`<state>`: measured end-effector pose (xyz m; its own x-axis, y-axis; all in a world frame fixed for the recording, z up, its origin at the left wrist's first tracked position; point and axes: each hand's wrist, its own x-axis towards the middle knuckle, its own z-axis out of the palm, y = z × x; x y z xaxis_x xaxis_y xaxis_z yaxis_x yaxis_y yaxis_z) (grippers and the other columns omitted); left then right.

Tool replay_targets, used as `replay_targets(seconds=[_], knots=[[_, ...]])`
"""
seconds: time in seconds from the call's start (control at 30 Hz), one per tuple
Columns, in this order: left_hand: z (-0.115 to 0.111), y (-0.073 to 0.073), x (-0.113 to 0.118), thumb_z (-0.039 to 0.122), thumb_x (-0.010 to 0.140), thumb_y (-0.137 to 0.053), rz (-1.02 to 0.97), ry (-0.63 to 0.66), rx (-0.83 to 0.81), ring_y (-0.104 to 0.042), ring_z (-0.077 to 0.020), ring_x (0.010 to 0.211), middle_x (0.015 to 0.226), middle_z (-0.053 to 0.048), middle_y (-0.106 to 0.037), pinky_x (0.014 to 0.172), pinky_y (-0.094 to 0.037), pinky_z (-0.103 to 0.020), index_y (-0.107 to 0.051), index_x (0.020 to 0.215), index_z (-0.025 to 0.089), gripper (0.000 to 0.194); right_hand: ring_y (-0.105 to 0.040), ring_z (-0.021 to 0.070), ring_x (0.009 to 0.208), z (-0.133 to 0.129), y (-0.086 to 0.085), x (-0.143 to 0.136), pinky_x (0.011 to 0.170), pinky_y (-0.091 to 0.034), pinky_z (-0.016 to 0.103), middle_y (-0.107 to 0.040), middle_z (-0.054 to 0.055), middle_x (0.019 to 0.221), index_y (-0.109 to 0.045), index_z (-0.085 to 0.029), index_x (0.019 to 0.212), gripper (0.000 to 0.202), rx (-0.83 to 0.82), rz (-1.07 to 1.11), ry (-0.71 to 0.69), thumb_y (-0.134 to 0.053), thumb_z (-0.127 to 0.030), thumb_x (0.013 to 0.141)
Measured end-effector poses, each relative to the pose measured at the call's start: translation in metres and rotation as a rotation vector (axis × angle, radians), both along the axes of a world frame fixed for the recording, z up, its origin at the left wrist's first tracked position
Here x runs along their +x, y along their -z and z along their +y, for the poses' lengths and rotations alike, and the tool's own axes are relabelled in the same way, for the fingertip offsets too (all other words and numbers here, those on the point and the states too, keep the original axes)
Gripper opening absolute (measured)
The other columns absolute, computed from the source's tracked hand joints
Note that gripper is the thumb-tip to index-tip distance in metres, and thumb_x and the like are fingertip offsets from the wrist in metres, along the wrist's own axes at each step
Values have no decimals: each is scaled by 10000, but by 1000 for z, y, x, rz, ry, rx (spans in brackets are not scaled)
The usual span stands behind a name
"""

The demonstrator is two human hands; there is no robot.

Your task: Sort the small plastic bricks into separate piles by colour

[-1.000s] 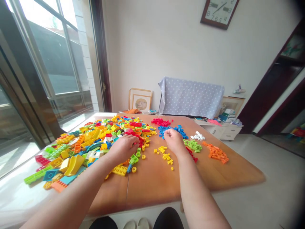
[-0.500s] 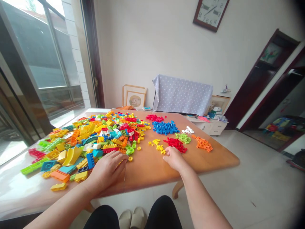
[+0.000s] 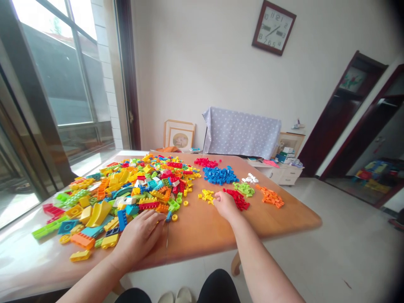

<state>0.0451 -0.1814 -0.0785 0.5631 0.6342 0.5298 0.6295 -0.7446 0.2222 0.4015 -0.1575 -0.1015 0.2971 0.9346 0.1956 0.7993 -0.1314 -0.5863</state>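
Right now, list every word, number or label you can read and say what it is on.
"10", "11", "12", "2", "8", "7", "6", "5": numerals on the wall clock; its other numerals and two small panels are blurred.
Boxes on the low cabinet: print too small to read.
Toy bricks: no readable text.

Single head-worn view: the camera is sitting on my head, looking forward and down across the wooden table (image 3: 202,227) toward the far wall and its clock (image 3: 273,27). It is framing my forearms close at the bottom edge, with the window (image 3: 53,84) lying to my left and the doorway (image 3: 347,113) to my right.
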Motion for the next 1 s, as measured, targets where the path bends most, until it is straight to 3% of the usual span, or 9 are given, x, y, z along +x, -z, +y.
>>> replay_targets(seconds=[0.1, 0.23, 0.33, 0.43, 0.6, 0.83, 1.0], knots=[[1, 1, -1, 338, 1009, -446, 6, 20, -3, -678, -212, 933, 993, -76, -715, 826, -550, -310, -684, 1047, 222, 267, -649, 204, 1047, -16, -2, 11, 883, -463, 275, -716, 84, 1141, -699, -197, 1128, 287, 148, -66, 49, -506, -237, 919], [2, 2, -1, 331, 1004, -453, 2, 43, 18, -680, -208, 912, 978, -75, -716, 807, -551, -299, -687, 1033, 225, 259, -588, 240, 1113, -25, -10, 36, 938, -424, 329, -701, 89, 1150, -714, -216, 1110, 325, 292, -204, 235, -433, -287, 964], [4, 2, 1, 337, 995, -477, -2, 61, 39, -684, -202, 889, 968, -67, -719, 785, -551, -287, -690, 1028, 235, 238, -544, 260, 1158, -17, -18, 49, 990, -380, 367, -675, 92, 1223, -712, -234, 1176, 352, 232, -293, 271, -437, -335, 981], [6, 3, 2, 333, 997, -483, 24, 72, 45, -683, -202, 893, 973, -62, -721, 792, -549, -289, -685, 1044, 239, 228, -494, 270, 1227, -1, -24, 47, 1042, -322, 408, -636, 78, 1312, -691, -286, 1236, 365, 125, -394, 181, -440, -400, 996], [10, 11, -1, 333, 993, -505, 53, 81, 66, -684, -197, 906, 994, -44, -726, 820, -547, -297, -683, 1044, 251, 203, -450, 288, 1296, 25, -17, 35, 1108, -216, 512, -618, 75, 1334, -673, -331, 1245, 391, -107, -491, 94, -420, -495, 997], [14, 17, -4, 329, 977, -528, 57, 85, 90, -687, -201, 899, 990, -43, -729, 818, -557, -299, -692, 1046, 263, 189, -551, 272, 1167, 33, -3, 44, 1027, -308, 469, -667, 83, 1232, -719, -281, 1093, 342, -149, -504, 124, -403, -375, 1001], [14, 16, -4, 327, 961, -544, 47, 92, 105, -695, -206, 895, 980, -42, -736, 813, -565, -299, -700, 1034, 264, 184, -556, 262, 1159, 25, -4, 48, 1025, -309, 443, -679, 72, 1233, -706, -280, 1118, 310, -141, -506, 129, -433, -332, 981]])
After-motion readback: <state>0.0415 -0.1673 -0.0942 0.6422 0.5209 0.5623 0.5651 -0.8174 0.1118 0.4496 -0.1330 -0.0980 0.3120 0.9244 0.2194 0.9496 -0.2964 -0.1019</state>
